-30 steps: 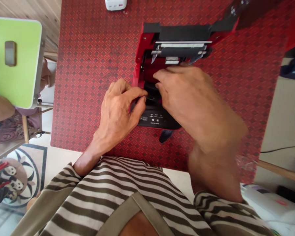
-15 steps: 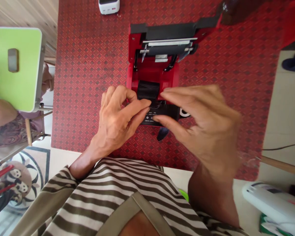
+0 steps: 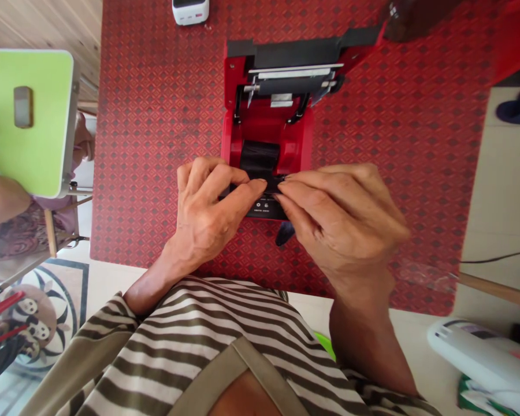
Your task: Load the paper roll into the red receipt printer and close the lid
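A red and black machine that looks like a label printer (image 3: 303,141) stands on the table with its lid (image 3: 294,55) raised, showing a roller and metal bar. Inside its red well lies a wide black ribbon (image 3: 260,157) that runs toward the front panel (image 3: 264,211). My left hand (image 3: 212,205) is closed at the ribbon's front end, thumb pressed against the fingers. Thumb and fingertips of my right hand (image 3: 342,214) pinch together at the ribbon's right side. The fingers partly hide the ribbon's end.
The table (image 3: 156,115) has a red patterned cover. A small white device (image 3: 190,13) sits at its far edge, and a dark bottle-like object (image 3: 411,20) at the far right. On the left, another person's arm (image 3: 2,199) is by a green table (image 3: 30,156) holding a phone-like object (image 3: 23,107).
My right hand has moved left and its spread thumb and fingers have closed at the ribbon. My left hand stays nearly in place, its fingers shifted slightly.
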Demonstrator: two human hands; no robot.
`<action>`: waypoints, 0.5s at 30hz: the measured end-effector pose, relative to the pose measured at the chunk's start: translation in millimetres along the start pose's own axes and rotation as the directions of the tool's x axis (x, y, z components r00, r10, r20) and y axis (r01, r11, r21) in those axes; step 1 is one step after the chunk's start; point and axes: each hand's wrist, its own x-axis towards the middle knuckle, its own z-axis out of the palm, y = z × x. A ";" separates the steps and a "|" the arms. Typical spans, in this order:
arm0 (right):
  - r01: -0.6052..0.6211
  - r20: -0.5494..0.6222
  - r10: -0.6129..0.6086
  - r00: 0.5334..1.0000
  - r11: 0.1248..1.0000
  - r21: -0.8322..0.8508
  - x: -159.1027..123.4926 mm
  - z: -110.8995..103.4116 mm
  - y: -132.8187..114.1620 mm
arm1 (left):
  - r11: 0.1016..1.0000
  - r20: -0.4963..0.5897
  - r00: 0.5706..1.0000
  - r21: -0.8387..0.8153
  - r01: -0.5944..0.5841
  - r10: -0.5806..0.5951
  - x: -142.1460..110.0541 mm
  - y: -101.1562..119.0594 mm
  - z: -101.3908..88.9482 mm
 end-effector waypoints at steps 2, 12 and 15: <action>0.014 -0.016 -0.015 1.000 1.000 -0.024 0.2 -0.7 -0.1 | 1.000 0.001 1.000 0.016 0.002 -0.002 -3.4 -0.9 3.2; -0.050 0.028 0.049 0.998 0.999 0.022 -1.9 -5.1 -2.5 | 0.996 -0.096 0.995 -0.079 -0.036 0.028 -1.6 1.6 2.0; -0.066 0.122 0.064 0.990 0.998 0.012 3.5 -13.2 1.6 | 0.999 -0.011 1.000 -0.029 -0.024 0.024 -1.7 1.6 -1.7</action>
